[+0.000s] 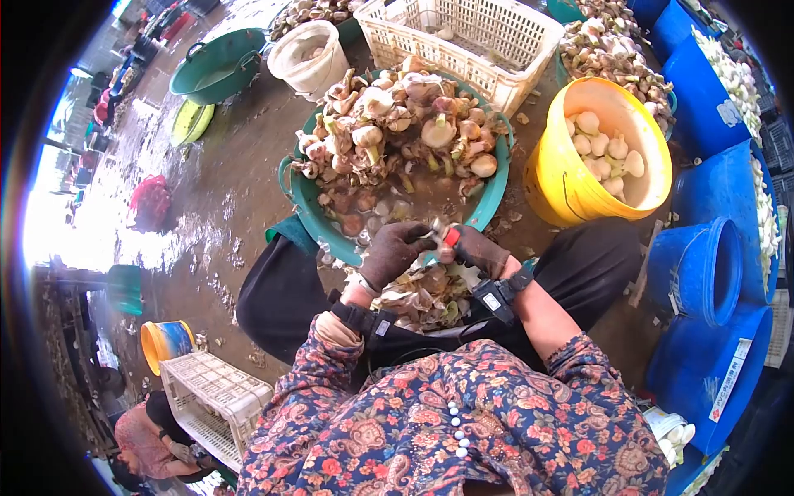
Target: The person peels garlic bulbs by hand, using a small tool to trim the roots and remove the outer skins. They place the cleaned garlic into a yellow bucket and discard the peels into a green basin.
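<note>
Both my hands wear dark gloves and meet over the near rim of a green tub (pixel 302 217) heaped with unpeeled garlic bulbs (pixel 376 103) in brown water. My left hand (pixel 392 256) is closed, its fingertips pinching at a small garlic bulb (pixel 446 255) that is mostly hidden between the hands. My right hand (pixel 483 252) is curled around a small red-handled knife (pixel 452 237); its pale tip is blurred near my left fingers. Below the hands, loose garlic peels and stalks (pixel 426 293) lie in a pile between my legs.
A yellow bucket (pixel 550 174) with peeled white bulbs stands at the right. Blue barrels (pixel 703 91) and a blue bucket (pixel 691 269) line the far right. Behind the tub are a white crate (pixel 504 78) and a white bucket (pixel 308 62). Another person (pixel 149 438) sits at lower left.
</note>
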The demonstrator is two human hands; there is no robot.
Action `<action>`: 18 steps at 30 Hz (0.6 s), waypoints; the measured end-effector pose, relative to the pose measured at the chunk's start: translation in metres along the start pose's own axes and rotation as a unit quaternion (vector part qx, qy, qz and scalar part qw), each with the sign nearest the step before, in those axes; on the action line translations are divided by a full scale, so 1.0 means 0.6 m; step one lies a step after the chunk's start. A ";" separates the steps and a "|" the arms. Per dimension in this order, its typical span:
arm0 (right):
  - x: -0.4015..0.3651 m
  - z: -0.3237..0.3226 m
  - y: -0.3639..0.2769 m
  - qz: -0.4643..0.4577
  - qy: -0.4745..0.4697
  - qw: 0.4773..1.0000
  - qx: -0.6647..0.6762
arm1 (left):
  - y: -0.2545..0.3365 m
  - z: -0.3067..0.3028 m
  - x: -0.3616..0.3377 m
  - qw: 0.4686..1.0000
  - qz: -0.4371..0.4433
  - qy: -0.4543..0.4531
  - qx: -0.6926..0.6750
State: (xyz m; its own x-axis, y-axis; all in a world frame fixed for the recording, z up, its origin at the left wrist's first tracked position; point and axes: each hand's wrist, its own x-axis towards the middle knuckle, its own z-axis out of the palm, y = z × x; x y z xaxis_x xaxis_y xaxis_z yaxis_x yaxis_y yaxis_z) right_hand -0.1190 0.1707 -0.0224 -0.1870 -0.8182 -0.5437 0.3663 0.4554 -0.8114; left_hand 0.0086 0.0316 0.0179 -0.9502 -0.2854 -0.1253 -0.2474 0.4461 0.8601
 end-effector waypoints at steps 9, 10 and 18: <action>-0.016 0.022 -0.010 -0.291 0.077 0.951 -0.070 | -0.040 0.023 -0.016 0.944 -0.036 0.128 -0.302; -0.022 0.027 -0.015 -0.290 0.075 0.952 -0.070 | -0.040 0.016 -0.021 0.943 -0.037 0.130 -0.303; 0.012 0.027 0.001 -0.221 0.238 0.944 -0.049 | -0.043 -0.011 -0.038 0.877 -0.111 0.104 -0.455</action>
State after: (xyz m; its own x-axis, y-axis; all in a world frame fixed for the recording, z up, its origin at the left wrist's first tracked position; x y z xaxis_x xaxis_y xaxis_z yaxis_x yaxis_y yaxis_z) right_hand -0.1050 0.1593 -0.0234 -0.6991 -0.6963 -0.1625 0.0747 0.1549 -0.9851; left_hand 0.0382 0.0209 0.0017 -0.8190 -0.4710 -0.3276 -0.0774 -0.4750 0.8766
